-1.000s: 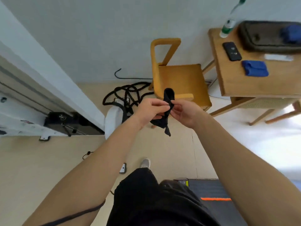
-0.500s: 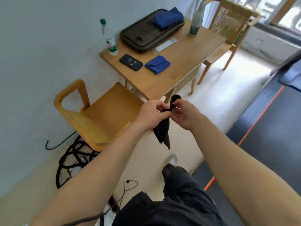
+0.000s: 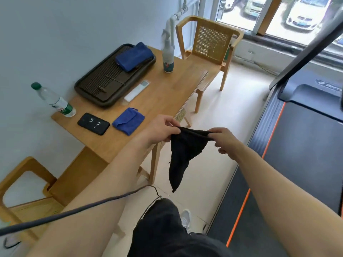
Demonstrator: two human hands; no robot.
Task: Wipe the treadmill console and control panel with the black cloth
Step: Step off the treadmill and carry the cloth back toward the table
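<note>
Both forearms are bare to the lower edge of the view, with no sleeve, watch or band showing on either. The left hand (image 3: 161, 130) and right hand (image 3: 225, 140) wear no gloves or rings that can be made out. Black trousers (image 3: 167, 230) of a loose, matte fabric cover the legs. A white shoe (image 3: 186, 218) shows on one foot. A thin dark grey cable (image 3: 78, 212) crosses over the left forearm.

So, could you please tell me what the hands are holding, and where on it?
The black cloth: the left hand and right hand each pinch one end of its top edge.
</note>
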